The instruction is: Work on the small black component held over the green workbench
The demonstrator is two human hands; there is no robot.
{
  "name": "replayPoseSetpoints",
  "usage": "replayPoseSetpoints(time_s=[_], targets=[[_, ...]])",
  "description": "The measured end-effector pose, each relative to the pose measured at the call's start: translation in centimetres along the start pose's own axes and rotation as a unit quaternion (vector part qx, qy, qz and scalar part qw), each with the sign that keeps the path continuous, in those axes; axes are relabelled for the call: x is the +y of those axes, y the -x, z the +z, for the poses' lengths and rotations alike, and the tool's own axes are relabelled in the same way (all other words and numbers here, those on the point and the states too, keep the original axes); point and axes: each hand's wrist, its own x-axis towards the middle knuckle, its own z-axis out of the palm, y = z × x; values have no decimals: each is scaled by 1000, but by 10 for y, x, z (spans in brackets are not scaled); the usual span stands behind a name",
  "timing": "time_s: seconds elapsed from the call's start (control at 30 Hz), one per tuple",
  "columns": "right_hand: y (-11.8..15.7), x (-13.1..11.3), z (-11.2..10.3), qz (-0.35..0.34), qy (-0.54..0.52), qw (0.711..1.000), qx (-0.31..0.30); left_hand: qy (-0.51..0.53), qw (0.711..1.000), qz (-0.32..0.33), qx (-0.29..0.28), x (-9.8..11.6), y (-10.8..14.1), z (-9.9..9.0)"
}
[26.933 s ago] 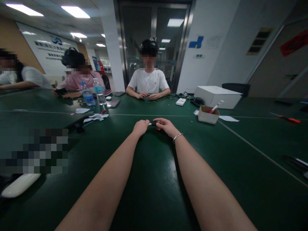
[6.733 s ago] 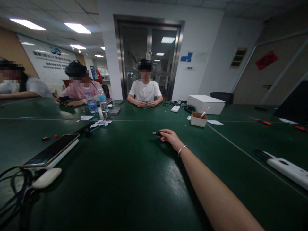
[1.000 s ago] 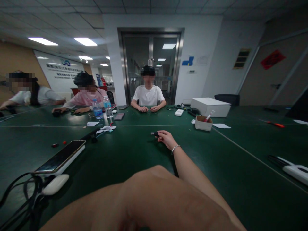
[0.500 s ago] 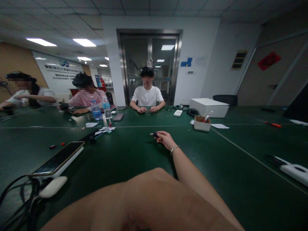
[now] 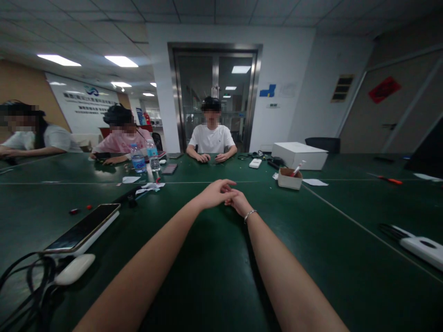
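Note:
My left hand (image 5: 215, 193) reaches over from the left and meets my right hand above the middle of the table. Its fingers are bent but apart, and the thumb side touches or nearly touches the right fingers. My right hand (image 5: 238, 203), with a silver bracelet (image 5: 249, 215) on its wrist, has its fingers closed in a pinch. Half a second ago a small black USB stick with a metal end showed in that pinch; now the left hand hides it.
On the green table (image 5: 207, 267), a phone (image 5: 83, 228), black cables (image 5: 32, 281) and a white mouse-shaped thing (image 5: 75, 269) lie left. Two bottles (image 5: 138, 159) and paper scraps (image 5: 150, 187) are farther off. A small box (image 5: 290, 179) stands right. Several people sit across.
My left arm has swung from low across the front out to the middle, bringing the left hand against the right. The right hand stays in place; the USB stick is now covered.

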Motion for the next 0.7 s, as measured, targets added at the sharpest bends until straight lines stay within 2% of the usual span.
replayPoseSetpoints(time_s=[0.07,0.13,0.17,0.23,0.33,0.43,0.53,0.7], targets=[[0,-1,0,15,-5,1000,4,-67,990,-86,90,-46,-18,-2],[1,-2,0,25,-4,1000,7,-96,972,-151,153,-80,-28,0],[1,-2,0,28,-2,1000,9,-82,967,-174,167,-92,-31,4],[1,-3,0,27,1,1000,15,-9,970,-199,141,-106,-33,13],[0,-1,1,17,12,1000,21,102,968,-194,122,-115,-29,31],[-1,0,2,12,38,999,21,111,967,-159,166,-119,-21,40],[-1,0,2,11,51,998,20,114,965,-143,190,-121,-14,39],[-1,0,1,10,38,999,19,137,962,-136,194,-121,-9,33]])
